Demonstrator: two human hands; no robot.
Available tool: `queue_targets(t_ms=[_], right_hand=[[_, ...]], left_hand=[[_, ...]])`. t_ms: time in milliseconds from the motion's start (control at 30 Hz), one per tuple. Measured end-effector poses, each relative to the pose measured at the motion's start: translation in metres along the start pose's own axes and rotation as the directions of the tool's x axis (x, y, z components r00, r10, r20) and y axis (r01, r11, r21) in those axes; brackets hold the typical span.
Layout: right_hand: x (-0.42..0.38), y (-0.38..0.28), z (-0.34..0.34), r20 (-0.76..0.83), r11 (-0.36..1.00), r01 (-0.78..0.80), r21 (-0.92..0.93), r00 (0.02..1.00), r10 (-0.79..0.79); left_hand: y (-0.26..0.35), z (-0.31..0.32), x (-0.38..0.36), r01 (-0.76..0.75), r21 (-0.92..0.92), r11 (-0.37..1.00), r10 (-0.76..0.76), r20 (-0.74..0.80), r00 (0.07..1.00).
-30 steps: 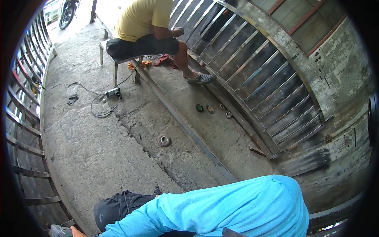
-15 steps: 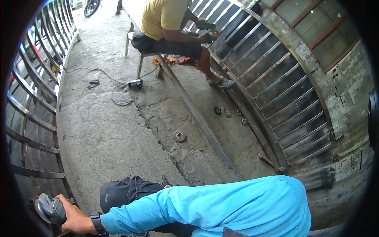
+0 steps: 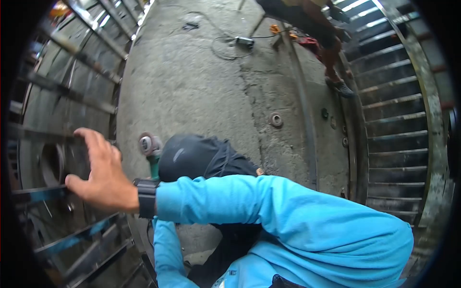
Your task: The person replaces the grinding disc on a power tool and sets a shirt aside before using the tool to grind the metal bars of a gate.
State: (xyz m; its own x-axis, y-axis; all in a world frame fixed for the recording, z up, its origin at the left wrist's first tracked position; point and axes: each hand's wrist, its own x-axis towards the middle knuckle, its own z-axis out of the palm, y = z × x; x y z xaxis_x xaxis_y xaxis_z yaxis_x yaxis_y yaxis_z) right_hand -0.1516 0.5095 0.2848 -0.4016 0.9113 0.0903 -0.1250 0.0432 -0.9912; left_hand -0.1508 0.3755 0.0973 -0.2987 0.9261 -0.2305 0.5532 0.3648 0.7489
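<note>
My right hand (image 3: 103, 170) reaches left across my body in a light blue sleeve, with a dark watch (image 3: 146, 197) on the wrist. It is open, thumb and fingers spread, close beside the metal bars of the left railing (image 3: 72, 91). Just beyond that wrist an angle grinder (image 3: 152, 153) points upward, its round disc on top and green body below; the lower part is hidden behind my right forearm. My left sleeve (image 3: 168, 249) rises from the bottom toward the grinder. My left hand is hidden behind the right arm, and I cannot tell whether it holds the grinder.
A loose grinding disc (image 3: 275, 119) lies on the concrete floor (image 3: 192, 91). A long metal bar (image 3: 305, 115) runs along the floor, with a barred panel (image 3: 394, 129) to the right. A small boxy device (image 3: 244, 42) with a cable and a seated person (image 3: 331, 43) are farther off.
My right hand has come off the grinder it held and is now open, higher beside the railing. The grinder stands right of that wrist. My left sleeve has come into view; the view has tilted down and left.
</note>
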Motion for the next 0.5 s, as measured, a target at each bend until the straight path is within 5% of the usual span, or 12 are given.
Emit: queue_targets(t_ms=[267, 433, 500], right_hand=[[-0.021, -0.009, 0.023, 0.180, 0.978, -0.158, 0.139, 0.975, 0.132], [-0.059, -0.027, 0.040, 0.290, 0.972, -0.226, -0.066, 0.927, 0.236], [-0.066, -0.027, 0.046, 0.286, 0.929, -0.337, 0.154, 0.915, 0.285]], left_hand=[[-0.025, 0.041, -0.022, -0.064, 0.135, 0.989, 0.068, -0.027, 0.997], [-0.032, 0.031, -0.044, -0.066, 0.208, 0.976, 0.065, 0.009, 0.998], [-0.022, 0.015, -0.053, -0.046, 0.268, 0.962, 0.043, 0.017, 0.999]])
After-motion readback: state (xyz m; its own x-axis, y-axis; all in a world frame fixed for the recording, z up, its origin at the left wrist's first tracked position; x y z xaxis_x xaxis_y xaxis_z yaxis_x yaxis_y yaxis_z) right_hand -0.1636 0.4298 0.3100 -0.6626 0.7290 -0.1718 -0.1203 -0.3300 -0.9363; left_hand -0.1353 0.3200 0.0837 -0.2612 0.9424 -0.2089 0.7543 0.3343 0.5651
